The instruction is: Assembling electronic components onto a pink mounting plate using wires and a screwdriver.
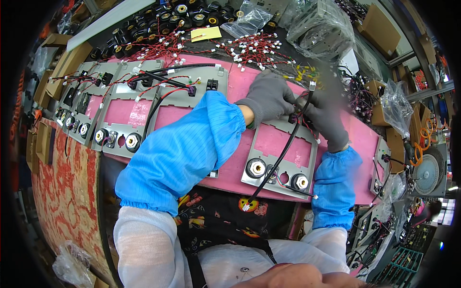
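Observation:
Both my hands wear grey gloves and blue sleeve covers. My left hand (269,98) and my right hand (326,117) meet at the top edge of a grey metal panel (269,141) on the pink mat (230,168). Their fingers pinch a black cable (281,156) and thin red wires where a dark connector sits. The cable runs down across the panel to a white plug hanging off the bench front. Two round sockets (256,168) sit in the panel's lower edge. My right hand is blurred.
Several similar wired panels (125,113) lie in a row to the left. Red wire harnesses (249,50), black round parts (158,21), a yellow note (205,33) and plastic bags lie behind. More panels and a fan (427,173) stand at the right.

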A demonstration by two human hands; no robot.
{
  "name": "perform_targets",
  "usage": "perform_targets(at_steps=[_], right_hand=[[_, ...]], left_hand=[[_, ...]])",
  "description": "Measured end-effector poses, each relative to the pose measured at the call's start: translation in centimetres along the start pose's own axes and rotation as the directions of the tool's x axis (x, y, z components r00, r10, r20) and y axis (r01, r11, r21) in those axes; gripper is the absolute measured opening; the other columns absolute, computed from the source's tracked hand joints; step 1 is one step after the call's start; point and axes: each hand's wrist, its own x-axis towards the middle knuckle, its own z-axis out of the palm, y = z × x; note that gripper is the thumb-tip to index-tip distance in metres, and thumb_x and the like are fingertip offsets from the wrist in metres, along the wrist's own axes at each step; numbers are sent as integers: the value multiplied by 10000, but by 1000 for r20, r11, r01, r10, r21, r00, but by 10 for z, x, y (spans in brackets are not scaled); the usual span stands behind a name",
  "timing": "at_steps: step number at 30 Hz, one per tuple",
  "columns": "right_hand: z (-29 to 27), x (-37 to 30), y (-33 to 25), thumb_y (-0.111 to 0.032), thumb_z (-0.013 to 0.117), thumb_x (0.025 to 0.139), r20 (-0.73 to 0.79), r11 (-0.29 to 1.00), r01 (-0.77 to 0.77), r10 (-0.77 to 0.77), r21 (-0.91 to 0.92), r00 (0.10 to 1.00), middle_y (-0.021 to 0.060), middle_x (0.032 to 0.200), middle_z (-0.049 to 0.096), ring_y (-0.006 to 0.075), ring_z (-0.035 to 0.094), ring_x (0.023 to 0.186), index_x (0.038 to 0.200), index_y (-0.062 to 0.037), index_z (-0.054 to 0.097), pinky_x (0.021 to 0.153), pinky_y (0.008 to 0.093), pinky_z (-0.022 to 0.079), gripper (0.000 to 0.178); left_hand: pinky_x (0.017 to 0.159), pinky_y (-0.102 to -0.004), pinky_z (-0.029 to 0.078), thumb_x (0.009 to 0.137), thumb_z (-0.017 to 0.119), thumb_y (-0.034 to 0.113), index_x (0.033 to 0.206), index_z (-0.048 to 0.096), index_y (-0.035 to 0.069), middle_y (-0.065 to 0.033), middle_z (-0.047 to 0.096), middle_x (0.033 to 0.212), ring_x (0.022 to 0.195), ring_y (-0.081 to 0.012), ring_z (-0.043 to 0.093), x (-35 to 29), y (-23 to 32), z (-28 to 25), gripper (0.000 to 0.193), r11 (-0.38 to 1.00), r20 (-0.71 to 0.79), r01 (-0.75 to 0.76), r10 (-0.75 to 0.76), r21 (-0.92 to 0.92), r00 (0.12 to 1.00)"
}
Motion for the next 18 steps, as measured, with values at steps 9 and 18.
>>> perform_targets(at_steps=[9,18], right_hand=[[-11,2,-12,-110,641,857,176,987,-137,121,80,977,60,700,598,128,575,616,884,37,668,549,308,464,152],[-15,19,-49,-92,647,765,229,927,124,-43,-355,973,174,818,621,332,612,718,893,16,672,648,422,490,169]], left_hand=[[882,-402,398,704,741,266,787,782,164,-82,640,770,913,-278,562,-4,2,-2,139,998,-20,27,-28,-53,999],[884,-409,398,712,747,268,718,747,137,-64,639,720,880,-263,578,-4,-8,6,131,1000,-111,-20,18,-21,994]])
